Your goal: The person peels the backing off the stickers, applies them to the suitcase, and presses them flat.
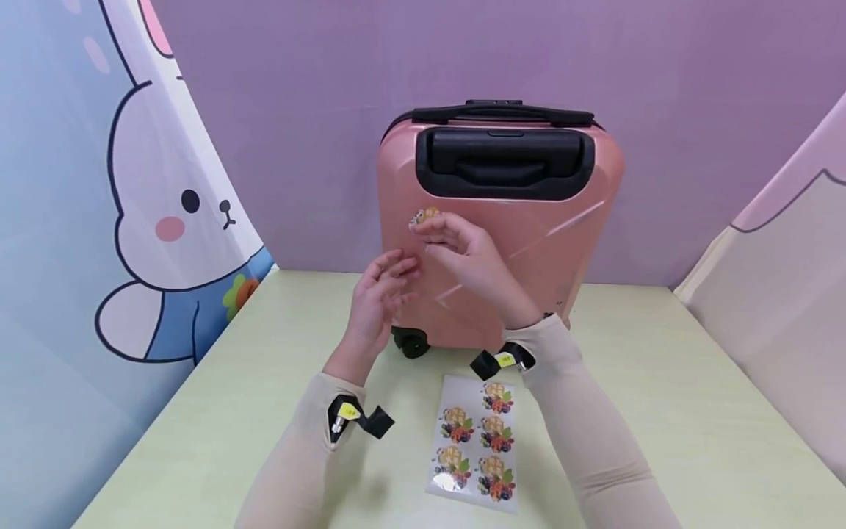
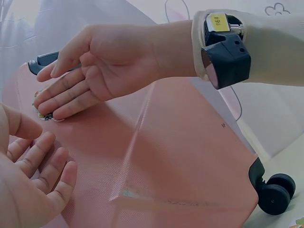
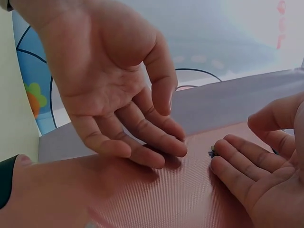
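A pink hard-shell suitcase [image 1: 542, 257] stands upright on the table, black handle recess [image 1: 505, 165] towards me. On its upper left panel sits a small colourful fruit sticker [image 1: 423, 215]. My right hand [image 1: 465, 257] lays its nearly straight fingers over the sticker, covering part of it; in the left wrist view the sticker's edges [image 2: 46, 116] show around the fingertips. My left hand [image 1: 377, 294] hovers lower by the suitcase's left side, fingers loosely bent and holding nothing. In the right wrist view its fingertips [image 3: 175, 148] come close over the pink shell.
A sticker sheet [image 1: 459, 389] with several fruit stickers lies on the pale table [image 1: 634, 411] in front of the suitcase, between my forearms. A black wheel [image 1: 413, 345] shows at the suitcase's lower left. Purple cloth [image 1: 291, 147] hangs behind, and a rabbit-print curtain [image 1: 152, 206] on the left.
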Tool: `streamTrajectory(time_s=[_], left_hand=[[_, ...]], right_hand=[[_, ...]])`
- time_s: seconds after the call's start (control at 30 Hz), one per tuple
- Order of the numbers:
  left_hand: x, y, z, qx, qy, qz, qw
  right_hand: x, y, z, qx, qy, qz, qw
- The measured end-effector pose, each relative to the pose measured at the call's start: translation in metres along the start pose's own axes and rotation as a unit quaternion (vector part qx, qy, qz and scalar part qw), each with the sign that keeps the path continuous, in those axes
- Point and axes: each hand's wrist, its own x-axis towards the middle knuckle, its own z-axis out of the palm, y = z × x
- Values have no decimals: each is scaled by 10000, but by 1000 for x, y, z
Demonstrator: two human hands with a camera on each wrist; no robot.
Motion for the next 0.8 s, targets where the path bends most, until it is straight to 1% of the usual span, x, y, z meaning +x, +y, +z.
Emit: streamTrajectory(time_s=[0.2, 0.5, 0.63, 0.8], left_hand=[[-2, 0, -1, 84, 42, -129, 9999], [-2, -1, -5, 245, 32, -179, 9995], [-4, -2, -7, 267, 98, -283, 9992], [-6, -3, -10, 301, 60, -368, 9988]], right_hand=[[-8, 5, -2, 69, 22, 140, 9999], [-18, 9, -8, 167, 115, 222, 9995], [-22, 12, -12, 267, 178, 171, 9993], [-26, 15, -17, 387, 361, 13, 9986]])
